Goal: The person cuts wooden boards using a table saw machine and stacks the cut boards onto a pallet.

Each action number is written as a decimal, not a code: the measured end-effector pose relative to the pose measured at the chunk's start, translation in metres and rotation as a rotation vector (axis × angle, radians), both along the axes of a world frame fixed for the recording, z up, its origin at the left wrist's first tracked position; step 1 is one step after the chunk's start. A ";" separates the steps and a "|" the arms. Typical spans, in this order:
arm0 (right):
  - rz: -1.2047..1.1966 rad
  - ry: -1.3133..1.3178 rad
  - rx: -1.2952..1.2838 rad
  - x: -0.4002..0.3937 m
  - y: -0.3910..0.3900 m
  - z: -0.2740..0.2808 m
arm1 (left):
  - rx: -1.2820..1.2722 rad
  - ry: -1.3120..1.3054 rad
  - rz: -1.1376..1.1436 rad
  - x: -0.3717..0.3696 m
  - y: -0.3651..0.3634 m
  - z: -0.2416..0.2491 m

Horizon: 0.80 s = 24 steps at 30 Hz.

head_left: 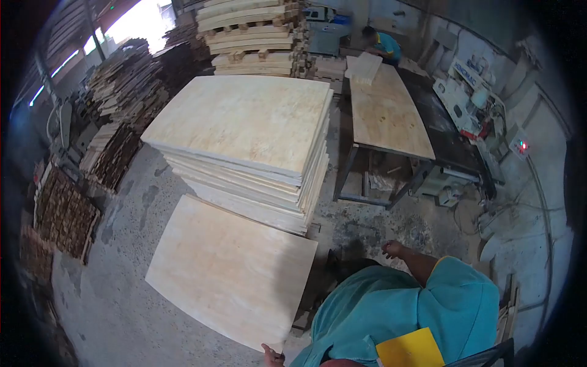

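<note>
Along the bottom edge of the view, my left hand (273,356) is at the near corner of a pale plywood sheet (229,269), its fingers closed on the sheet's edge. Part of this hand is cut off by the frame. The sheet has one curved side and lies low against a tall stack of similar sheets (244,122). My right hand (394,249) hangs beside my body above the floor, fingers loosely bent and apart, holding nothing.
Right of the stack, a metal-legged table (391,110) bears another sheet and some boards, with a person (384,46) bent at its far end. A machine (465,98) stands by the right wall. Timber piles (125,79) line the left; stacked wood (247,30) rises behind.
</note>
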State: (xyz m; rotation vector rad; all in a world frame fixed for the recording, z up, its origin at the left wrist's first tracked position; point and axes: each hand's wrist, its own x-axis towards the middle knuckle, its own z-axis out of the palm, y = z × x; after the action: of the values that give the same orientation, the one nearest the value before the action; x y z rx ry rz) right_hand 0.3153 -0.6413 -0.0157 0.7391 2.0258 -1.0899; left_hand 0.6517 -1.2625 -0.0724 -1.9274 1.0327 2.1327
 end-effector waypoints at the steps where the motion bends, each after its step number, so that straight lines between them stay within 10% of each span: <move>1: 0.019 0.001 0.016 -0.007 -0.008 0.010 | -0.002 -0.003 0.015 0.002 0.000 -0.003; 12: 0.640 0.170 0.134 -0.066 -0.118 0.015 | -0.120 -0.269 -0.147 0.020 -0.003 -0.016; 14: 0.702 0.281 0.122 -0.078 -0.161 0.013 | -0.687 -0.409 -0.288 0.011 -0.002 -0.011; 19: 0.685 0.531 0.242 -0.097 -0.267 0.030 | -0.912 -0.439 -0.302 -0.007 -0.002 -0.009; 24: 0.735 0.635 0.324 -0.122 -0.310 -0.065 | -0.938 -0.434 -0.341 -0.017 -0.002 -0.017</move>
State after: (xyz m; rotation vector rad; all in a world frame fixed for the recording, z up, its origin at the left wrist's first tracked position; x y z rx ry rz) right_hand 0.1935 -0.9517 -0.0807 -0.2819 2.7122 -0.5903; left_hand 0.6348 -1.2650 -0.0894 -2.1190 2.2672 1.0099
